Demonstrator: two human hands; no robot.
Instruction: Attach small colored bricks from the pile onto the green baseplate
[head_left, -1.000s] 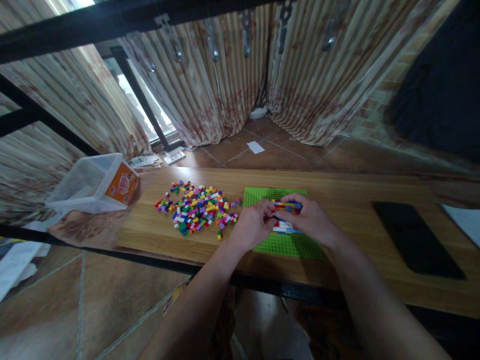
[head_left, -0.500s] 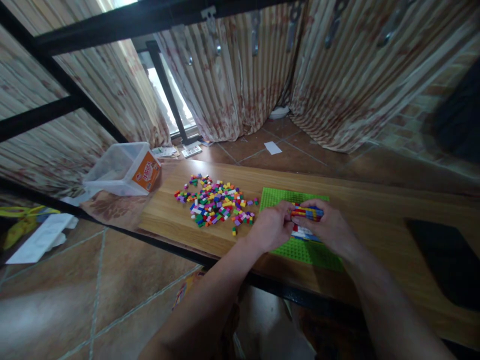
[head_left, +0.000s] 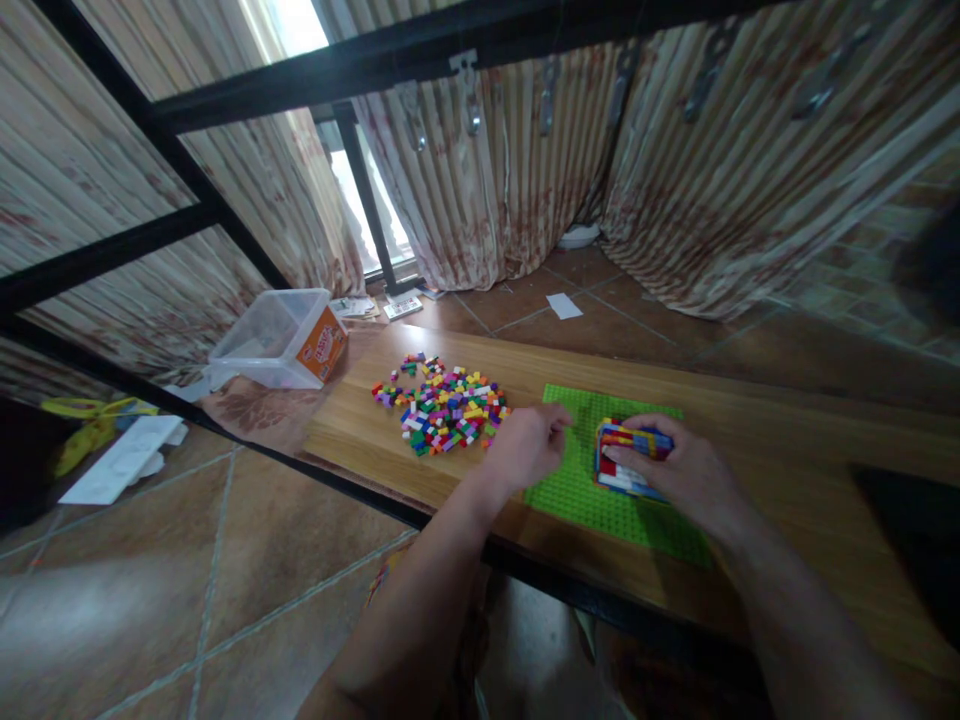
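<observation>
My right hand point(head_left: 686, 465) grips a strip of red, yellow and blue toy bricks point(head_left: 637, 440), thumb on the near side and fingers on the far side. Directly beneath and beside the strip lies a low brick build point(head_left: 626, 478) with white, red and blue parts, on a green studded baseplate point(head_left: 577, 500). Over the baseplate's left edge hovers my left hand point(head_left: 529, 447), its fingers loosely bent and a little apart, with nothing visible in them. Left of that hand is a pile of small loose bricks point(head_left: 454, 408) in many colours.
The wooden table point(head_left: 360, 450) carries everything. A clear plastic box point(head_left: 277, 340) with an orange label stands at the far left end. A dark flat object point(head_left: 907, 530) lies at the right. A black metal frame bar point(head_left: 375, 60) crosses above, with curtains behind.
My left hand has come off the brick strip and moved left, toward the loose pile. My right hand keeps its grip on the strip. The camera view has shifted slightly.
</observation>
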